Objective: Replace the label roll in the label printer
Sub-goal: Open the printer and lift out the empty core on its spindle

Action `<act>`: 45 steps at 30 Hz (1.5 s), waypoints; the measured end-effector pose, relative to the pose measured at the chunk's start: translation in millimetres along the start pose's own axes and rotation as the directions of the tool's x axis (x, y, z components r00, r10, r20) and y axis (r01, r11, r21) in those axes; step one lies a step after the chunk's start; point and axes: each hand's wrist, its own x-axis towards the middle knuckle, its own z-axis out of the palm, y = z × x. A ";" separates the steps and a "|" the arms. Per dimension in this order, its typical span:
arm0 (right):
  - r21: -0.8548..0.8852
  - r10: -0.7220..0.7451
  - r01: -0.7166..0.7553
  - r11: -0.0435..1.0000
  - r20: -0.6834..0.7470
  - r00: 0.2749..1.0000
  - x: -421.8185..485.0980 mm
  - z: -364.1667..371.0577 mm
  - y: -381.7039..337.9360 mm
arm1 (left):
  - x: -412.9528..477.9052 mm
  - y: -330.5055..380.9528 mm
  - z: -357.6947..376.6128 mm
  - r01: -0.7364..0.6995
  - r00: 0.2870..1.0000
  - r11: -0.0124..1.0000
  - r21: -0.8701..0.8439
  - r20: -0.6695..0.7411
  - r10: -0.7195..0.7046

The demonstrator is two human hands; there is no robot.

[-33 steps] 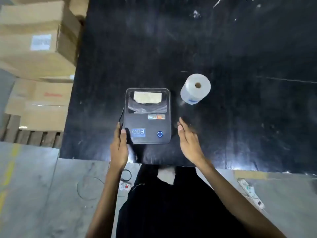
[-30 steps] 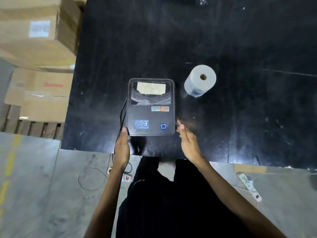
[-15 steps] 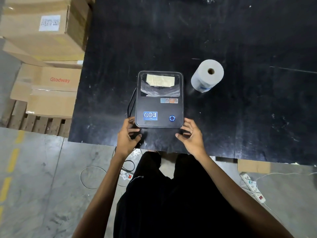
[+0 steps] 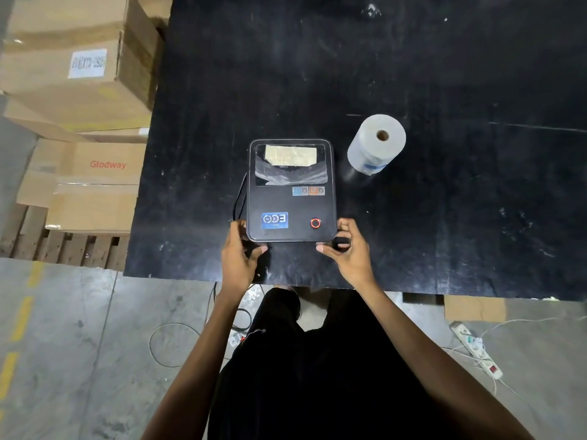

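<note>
A dark label printer (image 4: 290, 198) lies flat on the black table (image 4: 444, 74), lid closed, with a pale roll showing through its clear window (image 4: 290, 160). The ring button (image 4: 315, 223) near its front glows red. My left hand (image 4: 239, 258) curls around the printer's near left corner, and my right hand (image 4: 351, 252) curls around the near right corner. A white label roll (image 4: 376, 142) stands on end to the printer's right, apart from it and from both hands.
Stacked cardboard boxes (image 4: 79, 90) on a wooden pallet (image 4: 63, 246) stand left of the table. A black cable (image 4: 239, 198) leaves the printer's left side. On the floor lie a wire loop (image 4: 171, 344) and a white power strip (image 4: 476, 350).
Both hands have closed in from beside the printer onto its near corners. The button ring has turned from blue to red. The view has shifted slightly.
</note>
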 end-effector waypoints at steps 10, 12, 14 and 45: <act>-0.040 -0.050 0.050 0.998 0.001 0.999 -15.6 -4.8 -15.4 | -16.5 23.1 -13.4 -0.066 0.996 0.995 -0.068 0.062 0.070; -0.055 -0.087 0.089 0.995 0.052 0.995 -19.8 -8.3 -20.0 | -22.4 28.9 -15.7 -0.111 0.989 0.991 -0.078 0.086 0.118; -0.034 -0.084 0.088 0.996 0.093 0.992 -21.1 -10.4 -25.0 | -24.4 33.2 -17.0 -0.102 0.992 0.992 -0.067 0.067 0.107; 0.344 -0.066 0.087 0.935 -0.072 0.995 95.1 -36.5 -166.0 | 120.8 149.6 -76.3 0.024 0.998 0.823 -0.568 0.057 0.010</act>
